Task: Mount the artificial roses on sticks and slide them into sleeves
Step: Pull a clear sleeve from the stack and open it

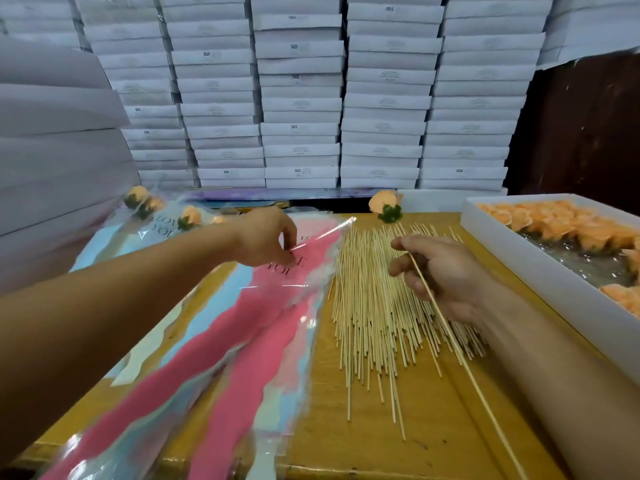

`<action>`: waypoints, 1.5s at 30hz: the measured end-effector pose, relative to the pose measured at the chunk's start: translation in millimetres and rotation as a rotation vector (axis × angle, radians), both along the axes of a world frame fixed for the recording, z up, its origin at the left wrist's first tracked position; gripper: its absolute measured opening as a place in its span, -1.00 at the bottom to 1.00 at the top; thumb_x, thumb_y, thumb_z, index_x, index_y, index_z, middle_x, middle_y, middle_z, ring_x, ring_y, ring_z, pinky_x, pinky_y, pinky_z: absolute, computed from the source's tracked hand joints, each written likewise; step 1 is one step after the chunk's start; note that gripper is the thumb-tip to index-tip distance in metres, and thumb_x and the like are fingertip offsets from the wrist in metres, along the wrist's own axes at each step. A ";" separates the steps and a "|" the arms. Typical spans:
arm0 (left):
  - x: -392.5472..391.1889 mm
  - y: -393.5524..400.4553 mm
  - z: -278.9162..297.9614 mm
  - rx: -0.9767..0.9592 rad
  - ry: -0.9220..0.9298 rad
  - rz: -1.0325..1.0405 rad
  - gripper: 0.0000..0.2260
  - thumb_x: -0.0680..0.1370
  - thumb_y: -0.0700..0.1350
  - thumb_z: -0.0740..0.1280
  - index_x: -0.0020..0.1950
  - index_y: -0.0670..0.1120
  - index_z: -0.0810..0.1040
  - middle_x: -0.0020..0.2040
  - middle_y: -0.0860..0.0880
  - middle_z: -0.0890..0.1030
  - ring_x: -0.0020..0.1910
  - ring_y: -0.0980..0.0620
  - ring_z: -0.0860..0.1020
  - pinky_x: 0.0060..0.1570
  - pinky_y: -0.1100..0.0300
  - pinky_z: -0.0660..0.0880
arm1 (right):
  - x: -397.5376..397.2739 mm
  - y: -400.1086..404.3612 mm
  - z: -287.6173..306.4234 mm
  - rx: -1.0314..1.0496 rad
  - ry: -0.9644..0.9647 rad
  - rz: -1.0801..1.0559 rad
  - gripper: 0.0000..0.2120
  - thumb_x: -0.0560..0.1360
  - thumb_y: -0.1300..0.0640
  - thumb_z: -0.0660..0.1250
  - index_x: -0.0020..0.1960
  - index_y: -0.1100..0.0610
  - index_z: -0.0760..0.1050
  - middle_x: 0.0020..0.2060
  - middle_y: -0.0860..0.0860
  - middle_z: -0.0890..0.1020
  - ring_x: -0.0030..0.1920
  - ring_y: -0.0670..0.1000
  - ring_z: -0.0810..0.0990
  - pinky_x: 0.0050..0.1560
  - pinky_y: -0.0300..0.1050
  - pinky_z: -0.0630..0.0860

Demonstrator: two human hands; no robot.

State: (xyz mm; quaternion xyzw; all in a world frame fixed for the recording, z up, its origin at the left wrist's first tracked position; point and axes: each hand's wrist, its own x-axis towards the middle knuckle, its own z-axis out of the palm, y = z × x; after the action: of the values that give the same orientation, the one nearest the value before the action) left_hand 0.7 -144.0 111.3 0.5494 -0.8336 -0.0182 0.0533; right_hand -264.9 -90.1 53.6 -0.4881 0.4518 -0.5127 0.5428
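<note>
Along the left edge of the bench (433,427), a wooden top, pale stacked sheets (52,133) are rising high, and behind the far edge white boxes (301,98) are standing in tall columns, filling the wall. At the far left corner a few sleeved roses (138,197) are lying, orange heads pointing away. Sleeves (242,323) in pink, blue and cream are lying fanned across the left half of the bench, reaching from the near edge up toward the far edge, with clear film catching the light.

The left hand (263,237) is reaching out on a long forearm over the sleeves, palm down, its fingertips curling down and pinching the clear top of the pink sleeve near the printed lettering.

Near the middle of the far edge one loose rose (386,206) is sitting by itself. Below it a pile of sticks (374,306) is spreading over the middle of the bench, tips running toward the near edge.

The right hand (440,271) is hovering over the right side of that pile, fingers curled around a single stick (460,358), which is slanting down toward the near right corner.

Along the right edge a white tray (519,258) is holding rows of orange roses (554,220). Beyond it a dark wall (581,126) is showing.
</note>
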 end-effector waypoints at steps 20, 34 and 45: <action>-69.7 18.7 -11.8 0.784 0.977 0.175 -0.33 0.25 0.19 0.55 0.21 -0.19 0.57 -0.11 -0.11 0.60 -0.20 -0.03 0.43 -0.19 0.18 0.46 | 7.8 0.9 1.5 -0.014 -0.219 0.007 -0.85 0.62 0.21 0.27 -0.08 0.14 0.59 -0.37 -0.04 0.57 -0.52 -0.14 0.39 -0.56 -0.33 0.27; -112.4 4.6 -42.1 0.704 1.624 0.197 -0.84 0.50 -0.34 0.40 0.07 -0.30 0.57 -0.25 -0.18 0.64 -0.39 -0.05 0.63 -0.36 0.13 0.61 | 1.2 -2.9 2.9 0.124 -0.204 -0.074 -0.82 0.61 0.17 0.25 -0.13 0.11 0.57 -0.44 -0.05 0.53 -0.58 -0.15 0.27 -0.62 -0.32 0.15; -94.2 7.0 -69.8 0.368 1.651 0.125 -0.47 0.44 -0.36 0.49 0.33 -0.06 0.41 -0.14 -0.20 0.69 -0.31 -0.07 0.67 -0.30 0.11 0.59 | -4.2 -5.7 0.6 0.166 -0.067 -0.070 -0.85 0.58 0.14 0.29 -0.12 0.11 0.59 -0.37 -0.04 0.59 -0.55 -0.13 0.26 -0.59 -0.28 0.15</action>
State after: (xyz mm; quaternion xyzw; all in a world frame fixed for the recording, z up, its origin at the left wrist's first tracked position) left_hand -93.6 -137.1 41.5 0.4048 -0.4792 -0.5460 0.5553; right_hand -269.1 -95.8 54.2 -0.4081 0.4908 -0.5083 0.5780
